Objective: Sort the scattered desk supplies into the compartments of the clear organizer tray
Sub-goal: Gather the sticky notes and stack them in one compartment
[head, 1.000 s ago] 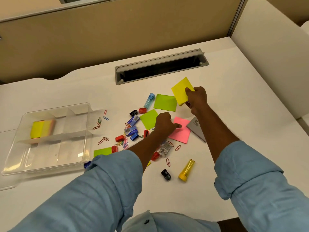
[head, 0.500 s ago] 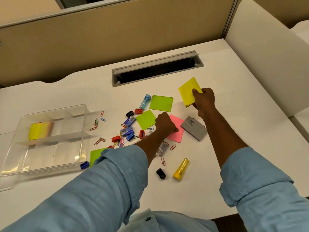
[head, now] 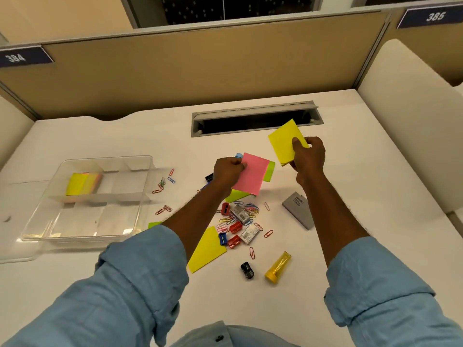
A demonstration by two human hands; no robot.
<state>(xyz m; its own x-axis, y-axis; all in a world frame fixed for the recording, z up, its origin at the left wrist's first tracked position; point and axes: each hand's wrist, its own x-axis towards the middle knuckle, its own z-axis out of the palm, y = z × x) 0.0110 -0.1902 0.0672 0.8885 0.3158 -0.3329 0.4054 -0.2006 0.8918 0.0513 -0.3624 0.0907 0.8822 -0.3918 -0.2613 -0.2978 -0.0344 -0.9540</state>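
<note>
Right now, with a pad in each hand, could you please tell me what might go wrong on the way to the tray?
The left hand pinches the pink pad by one edge, so it could slip. The left forearm hangs over the paper clips and might scatter them.

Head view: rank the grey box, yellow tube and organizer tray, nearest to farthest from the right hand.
1. Grey box, beside the forearm of the right hand.
2. Yellow tube, farther toward the person's body.
3. Organizer tray, far off to the left.
</note>
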